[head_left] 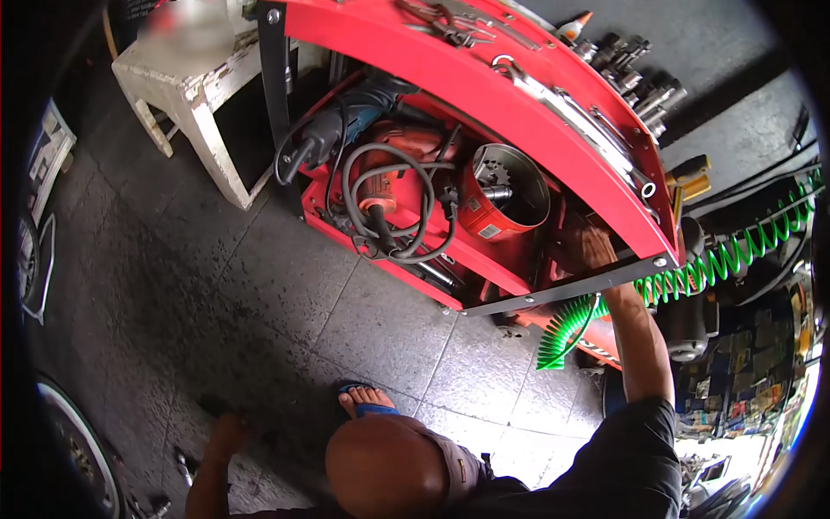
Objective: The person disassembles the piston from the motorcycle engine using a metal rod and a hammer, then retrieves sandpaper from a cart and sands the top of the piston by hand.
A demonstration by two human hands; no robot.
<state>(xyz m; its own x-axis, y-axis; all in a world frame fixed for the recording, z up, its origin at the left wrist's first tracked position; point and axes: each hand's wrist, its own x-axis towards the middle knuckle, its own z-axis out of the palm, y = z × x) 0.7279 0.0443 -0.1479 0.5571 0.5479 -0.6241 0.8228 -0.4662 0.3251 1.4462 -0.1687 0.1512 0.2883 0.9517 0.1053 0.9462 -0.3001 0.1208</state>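
My right hand (591, 246) reaches past the black end post into the middle shelf of a red tool cart (536, 95). Its fingers are in shadow, so what they touch is hidden. Close to that hand stands a round red tin (491, 221) with metal parts inside. Left of the tin lie an orange power tool (378, 192) with a coiled grey cord and a blue-and-black power tool (346, 130). Low on the left, my left hand (228, 434) hangs over the dark floor. Its fingers are too dark to make out.
Wrenches (571, 112) lie on the cart's top tray, with several sockets (635, 73) beyond. A green coiled air hose (566, 333) hangs by my right forearm. A worn white stool (203, 95) stands at the upper left, a wheel (78, 441) at the lower left.
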